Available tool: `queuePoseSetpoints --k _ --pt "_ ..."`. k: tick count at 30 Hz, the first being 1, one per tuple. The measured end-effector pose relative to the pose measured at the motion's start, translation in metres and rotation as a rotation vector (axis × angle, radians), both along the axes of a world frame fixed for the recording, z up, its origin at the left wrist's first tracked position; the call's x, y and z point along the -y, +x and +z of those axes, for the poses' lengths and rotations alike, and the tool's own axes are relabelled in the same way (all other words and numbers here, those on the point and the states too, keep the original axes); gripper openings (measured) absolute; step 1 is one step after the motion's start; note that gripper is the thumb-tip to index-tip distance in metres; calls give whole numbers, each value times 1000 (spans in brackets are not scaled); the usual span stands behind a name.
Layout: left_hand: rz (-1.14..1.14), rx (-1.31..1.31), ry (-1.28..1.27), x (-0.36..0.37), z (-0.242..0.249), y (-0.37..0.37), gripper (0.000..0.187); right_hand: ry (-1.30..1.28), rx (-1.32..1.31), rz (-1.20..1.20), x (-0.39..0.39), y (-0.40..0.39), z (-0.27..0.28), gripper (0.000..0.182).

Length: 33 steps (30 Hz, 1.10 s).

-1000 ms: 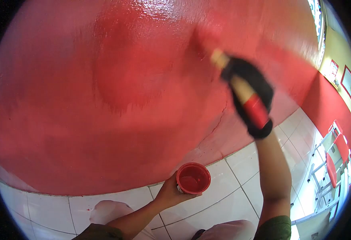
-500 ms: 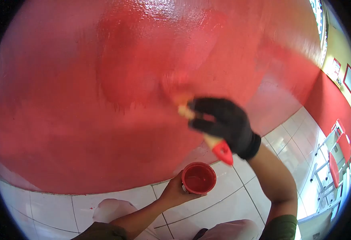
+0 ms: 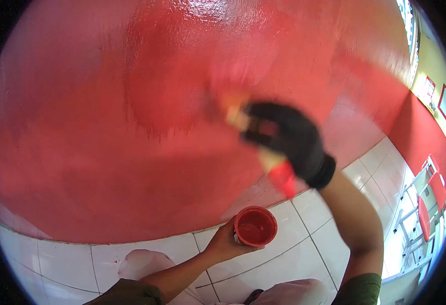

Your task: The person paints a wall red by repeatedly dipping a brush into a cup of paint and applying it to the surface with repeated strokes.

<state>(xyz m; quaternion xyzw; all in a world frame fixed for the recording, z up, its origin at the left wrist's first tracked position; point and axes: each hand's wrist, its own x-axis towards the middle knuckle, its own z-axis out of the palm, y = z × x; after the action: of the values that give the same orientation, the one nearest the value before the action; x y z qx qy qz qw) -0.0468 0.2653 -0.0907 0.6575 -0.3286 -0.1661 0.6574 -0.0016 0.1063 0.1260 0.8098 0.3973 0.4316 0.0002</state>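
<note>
In a black glove, my right hand (image 3: 289, 134) grips a paintbrush (image 3: 274, 162) with a pale wooden handle and a red end. Its bristles are blurred by motion at the surface of the red wall (image 3: 80, 168). Darker, glossier wet paint spreads over the wall left of and above the brush. Down by the floor, my bare left hand (image 3: 226, 243) is wrapped round the side of a small round cup of red paint (image 3: 256, 226), held upright with its mouth facing me. The paint lies low inside, below the rim.
White floor tiles (image 3: 279, 264) run along the wall's foot, with small red drops at the left. A folding chair (image 3: 426, 213) with red pads and grey metal legs stands at the right. Framed pictures (image 3: 445, 104) hang on the far wall.
My right hand and the paintbrush have moved up along the wall. My left hand still holds the cup in almost the same place.
</note>
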Motion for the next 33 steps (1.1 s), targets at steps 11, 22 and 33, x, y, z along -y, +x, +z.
queuePoseSetpoints --k 11,22,33 --pt "-15 -22 58 0 8 -2 84 427 427 144 45 8 91 18" --pt "-22 -2 47 2 -3 -2 84 348 193 5 46 -20 53 20" --pt "-11 13 79 5 6 -2 83 281 -104 -146 50 -30 33 25"
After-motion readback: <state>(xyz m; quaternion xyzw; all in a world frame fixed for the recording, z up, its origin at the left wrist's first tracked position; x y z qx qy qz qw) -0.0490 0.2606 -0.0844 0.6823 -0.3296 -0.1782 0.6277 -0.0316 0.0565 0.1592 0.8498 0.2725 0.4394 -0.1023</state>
